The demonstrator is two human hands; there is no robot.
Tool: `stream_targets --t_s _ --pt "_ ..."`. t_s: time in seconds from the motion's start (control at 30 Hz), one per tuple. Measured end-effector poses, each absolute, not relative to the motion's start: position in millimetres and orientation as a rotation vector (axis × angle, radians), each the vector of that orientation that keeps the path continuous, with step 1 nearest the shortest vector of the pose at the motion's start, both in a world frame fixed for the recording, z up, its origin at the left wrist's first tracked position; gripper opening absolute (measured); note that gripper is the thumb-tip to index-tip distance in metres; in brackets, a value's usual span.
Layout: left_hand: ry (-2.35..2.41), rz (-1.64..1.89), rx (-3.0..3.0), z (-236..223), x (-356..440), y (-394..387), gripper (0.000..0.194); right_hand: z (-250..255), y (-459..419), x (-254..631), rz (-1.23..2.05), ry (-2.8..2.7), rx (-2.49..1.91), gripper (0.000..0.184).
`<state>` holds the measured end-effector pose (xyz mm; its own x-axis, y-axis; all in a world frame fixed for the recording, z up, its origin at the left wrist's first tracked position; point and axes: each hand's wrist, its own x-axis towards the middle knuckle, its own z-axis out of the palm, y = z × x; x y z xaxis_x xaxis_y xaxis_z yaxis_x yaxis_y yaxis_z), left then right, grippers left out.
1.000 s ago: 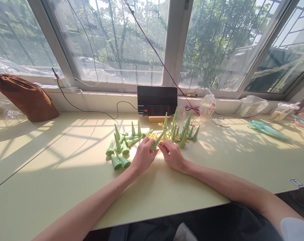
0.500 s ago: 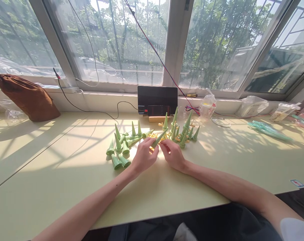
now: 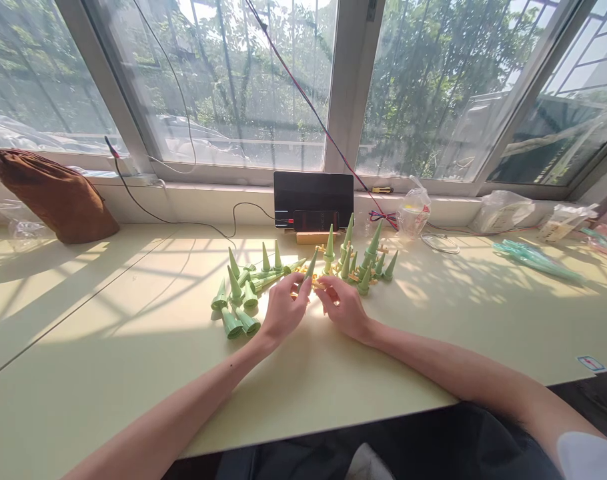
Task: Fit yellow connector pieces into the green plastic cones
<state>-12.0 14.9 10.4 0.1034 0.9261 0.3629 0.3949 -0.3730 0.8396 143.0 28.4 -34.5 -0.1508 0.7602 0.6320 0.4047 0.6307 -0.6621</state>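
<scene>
While the left hand [image 3: 285, 308] grasps a leaning cone [image 3: 311, 264] near the yellow pieces [image 3: 320, 273], the right hand [image 3: 347, 311] is pinched close by, whether on anything I can't tell. Swinging outward, it might topple the standing cones [image 3: 373, 245] beyond it.

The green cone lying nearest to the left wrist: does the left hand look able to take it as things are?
Probably not: the left hand holds another green cone. Once free, it likely could, because the lying cone is close by, with nothing visible between them.
</scene>
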Motion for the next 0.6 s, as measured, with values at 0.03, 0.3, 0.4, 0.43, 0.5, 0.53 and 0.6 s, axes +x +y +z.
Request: stream_targets --t_s 0.03,0.3,0.4,0.43,0.5,0.53,0.6 --pt "1.297 1.251 1.837 11.0 -11.6 14.1 0.029 -34.6 28.7 143.1 0.415 -1.767 -0.950 0.018" --pt "1.264 1.287 1.926 5.2 -11.3 16.2 0.028 -36.7 29.2 144.4 0.413 -1.803 -0.943 0.015" --pt "1.242 1.284 1.923 2.5 -12.6 18.3 0.029 -35.7 28.8 144.6 0.456 -1.834 -0.962 0.017" --pt "1.230 1.279 1.915 2.0 -13.1 18.8 0.030 -35.0 28.6 144.6 0.466 -1.839 -0.969 0.018" --pt "1.198 1.262 1.892 1.4 -14.0 19.6 0.032 -33.4 28.3 144.5 0.471 -1.850 -0.976 0.020" --pt "1.181 1.253 1.877 1.3 -14.4 19.8 0.033 -32.7 28.1 144.5 0.467 -1.855 -0.976 0.021" --pt "1.150 1.245 1.845 1.4 -14.8 19.8 0.034 -31.5 27.7 144.8 0.459 -1.867 -0.974 0.024"
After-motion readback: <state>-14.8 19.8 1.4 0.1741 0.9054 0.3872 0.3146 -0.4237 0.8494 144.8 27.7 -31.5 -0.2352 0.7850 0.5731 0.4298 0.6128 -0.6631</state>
